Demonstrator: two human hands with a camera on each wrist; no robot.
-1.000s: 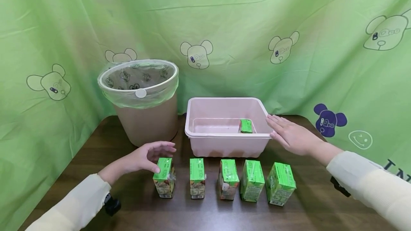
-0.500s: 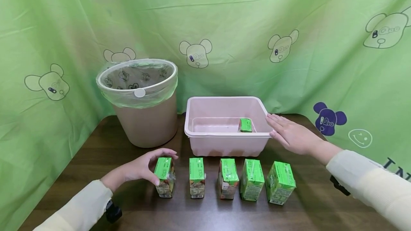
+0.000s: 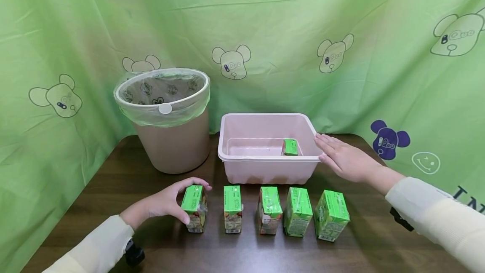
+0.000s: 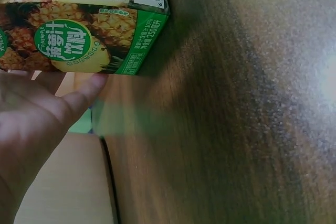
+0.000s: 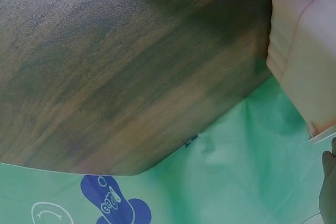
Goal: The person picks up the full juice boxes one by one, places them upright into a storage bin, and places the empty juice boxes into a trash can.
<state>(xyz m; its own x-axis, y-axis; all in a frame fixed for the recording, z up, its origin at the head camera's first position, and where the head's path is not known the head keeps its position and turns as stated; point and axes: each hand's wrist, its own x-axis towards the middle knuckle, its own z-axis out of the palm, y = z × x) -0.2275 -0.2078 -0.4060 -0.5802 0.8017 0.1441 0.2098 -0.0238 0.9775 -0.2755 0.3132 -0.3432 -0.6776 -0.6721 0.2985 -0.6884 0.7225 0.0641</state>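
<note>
Green-topped, the leftmost carton [image 3: 195, 209] stands towards the tabletop's [image 3: 227, 256] left edge, my left hand [image 3: 166, 202] curled round it, while my right hand [image 3: 348, 160], fingers straight, touches the pink tub [image 3: 270, 169] near the back edge.

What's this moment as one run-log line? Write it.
left hand: curled round leftmost carton | right hand: flat at right rim of tub | tub: one carton inside | table: four more cartons standing

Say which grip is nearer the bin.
Left. The left grip is around the leftmost carton, in front of the bin; the right grip is at the right rim of the pink tub.
</note>
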